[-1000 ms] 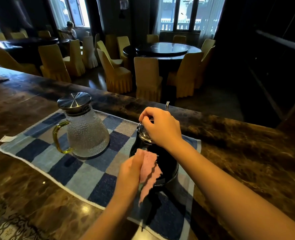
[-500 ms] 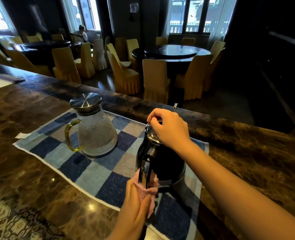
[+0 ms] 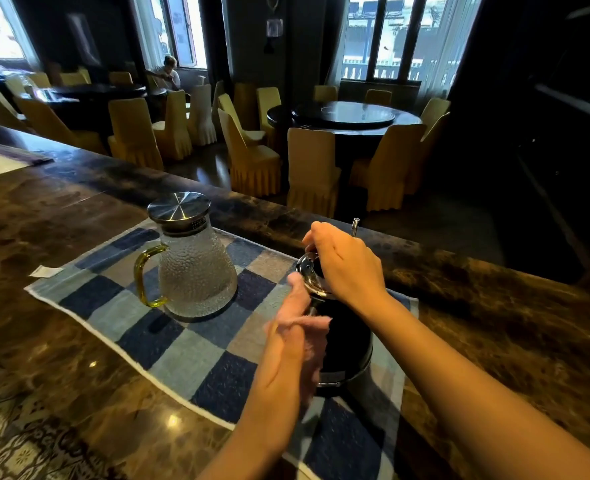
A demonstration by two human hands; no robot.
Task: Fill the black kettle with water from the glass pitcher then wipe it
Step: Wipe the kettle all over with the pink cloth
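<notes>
the black kettle (image 3: 349, 337) is standing on the checked towel (image 3: 182, 348) on the bench (image 3: 494, 323), just to the right of the glass pitcher (image 3: 196, 271), which is sitting upright with its metal cap on. judging by that, the pouring is looking done and the wiping is the step in hand. the right grip (image 3: 345, 268) is curling down over the kettle's lid (image 3: 309, 275), fingers bent round the top and steadying it. the left grip (image 3: 286, 341) is lying stretched out along the kettle's near left side, pressing the pink cloth (image 3: 307, 322) flat against the black wall. to do this well, the right grip should be bearing straight down so the kettle is not twisting or sliding on the towel. the left should be sweeping in long strokes from lid rim to base ring, working round the handle and turning the cloth to a dry face. the left grip and cloth are blurring, so whether the thumb is pinching the cloth is not showing. the handle is mostly hiding behind that grip, what the right fingers are closing on is lying under the palm, the kettle's water level is not showing, and only the spout tip (image 3: 355, 226) is poking out beyond the right grip.
</notes>
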